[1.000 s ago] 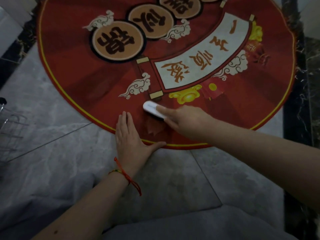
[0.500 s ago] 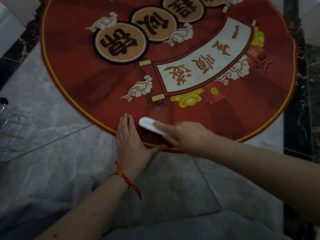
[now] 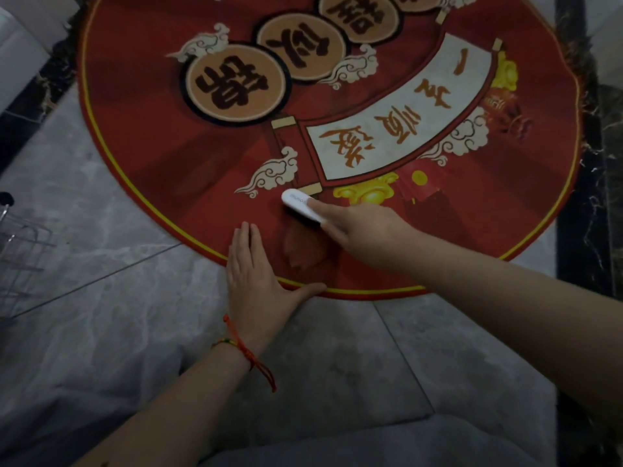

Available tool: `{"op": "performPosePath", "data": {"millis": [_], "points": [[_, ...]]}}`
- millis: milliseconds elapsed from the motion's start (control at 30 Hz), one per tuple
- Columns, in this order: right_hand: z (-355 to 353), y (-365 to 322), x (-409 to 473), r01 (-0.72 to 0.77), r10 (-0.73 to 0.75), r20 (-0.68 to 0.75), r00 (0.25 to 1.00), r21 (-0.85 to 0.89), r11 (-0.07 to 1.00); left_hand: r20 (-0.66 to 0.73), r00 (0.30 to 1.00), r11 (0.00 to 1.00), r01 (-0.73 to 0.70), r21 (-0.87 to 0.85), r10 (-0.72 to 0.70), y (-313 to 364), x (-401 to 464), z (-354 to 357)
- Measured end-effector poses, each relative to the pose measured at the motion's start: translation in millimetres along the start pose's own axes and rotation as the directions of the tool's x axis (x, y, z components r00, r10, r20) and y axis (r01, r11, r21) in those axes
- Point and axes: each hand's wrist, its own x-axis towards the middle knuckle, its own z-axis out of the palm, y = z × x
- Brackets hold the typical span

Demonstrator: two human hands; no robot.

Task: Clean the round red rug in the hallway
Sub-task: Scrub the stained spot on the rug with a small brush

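Right hand (image 3: pixel 364 234) fingers curled around white cleaning tool (image 3: pixel 301 205), long axis ten-to-four, on round red rug (image 3: pixel 168 156) near its six o'clock edge. Left hand (image 3: pixel 256 281) flat, fingers straight, pressing the rim at eight o'clock from the tool.

Dim light. Grey marble floor tiles (image 3: pixel 101 298) — black veined border strip (image 3: pixel 580 230) at their right, wire rack (image 3: pixel 20 251) at left edge.

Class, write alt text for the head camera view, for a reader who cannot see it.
A right hand holds a small white brush on a round red rug, while the left hand presses flat on the rug's near edge. The rug lies on grey marble floor.
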Motion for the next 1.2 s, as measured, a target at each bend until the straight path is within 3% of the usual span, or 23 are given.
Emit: {"op": "performPosePath", "data": {"millis": [167,367,533,700,900,1067,1200], "points": [[20,-23,-46,0.179,-0.177,0.107,0.978,-0.007,0.984,0.007,1.0,0.999,-0.004,-0.045,0.005,0,0,-1],[-2,29,-10,-0.059,0.059,-0.004,0.998,0.054,0.997,0.0,1.0,1.0,0.006,0.03,-0.006,2,2,1],[15,-5,-53,0.159,-0.155,0.124,0.98,-0.029,0.987,0.001,1.0,1.0,0.016,-0.02,-0.016,3,0,2],[-2,33,-20,-0.05,0.049,-0.025,0.998,-0.025,0.998,-0.023,1.0,1.0,0.013,0.004,-0.012,4,1,3],[19,10,-74,0.156,-0.15,0.109,0.983,-0.047,0.987,-0.002,1.0,0.999,0.025,-0.029,-0.025,4,1,3],[0,42,-34,-0.054,0.054,0.002,0.999,-0.051,0.997,-0.009,1.0,1.0,0.006,0.006,-0.006,5,1,2],[14,21,-78,0.092,-0.085,0.112,0.99,-0.061,0.994,0.017,1.0,1.0,0.003,0.001,-0.003,3,-1,0]]}}
